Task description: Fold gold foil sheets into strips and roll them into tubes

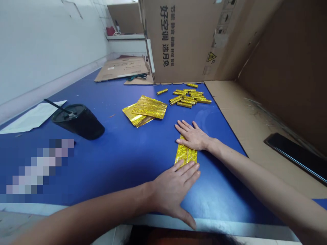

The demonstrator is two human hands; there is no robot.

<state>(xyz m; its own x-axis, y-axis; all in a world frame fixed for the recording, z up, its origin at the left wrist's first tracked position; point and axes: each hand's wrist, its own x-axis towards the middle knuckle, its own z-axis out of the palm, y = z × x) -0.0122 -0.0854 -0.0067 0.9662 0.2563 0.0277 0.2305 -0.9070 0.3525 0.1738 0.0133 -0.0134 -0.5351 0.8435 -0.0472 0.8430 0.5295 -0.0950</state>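
Observation:
A sheet of shiny gold foil paper (pixel 187 153) lies on the blue table, with a lengthwise seam or fold line down its middle. My right hand (pixel 192 136) rests flat over its far end, fingers spread. At the near end, my left hand (pixel 176 187) touches the sheet with its fingertips, thumb stretched out to the side. Both hands partly cover the paper. Farther off, a few loose gold foil sheets (pixel 150 108) overlap each other. Several narrow gold folded strips (pixel 189 98) are heaped at the back right, with one strip (pixel 162 92) apart to the left.
A black cup with a straw (pixel 79 120) stands at the left, beside white paper (pixel 33 117). Large cardboard (pixel 189 41) rises at the back and right. A dark phone (pixel 296 156) lies on cardboard at the right. Flattened cardboard (pixel 122 68) lies at the back left.

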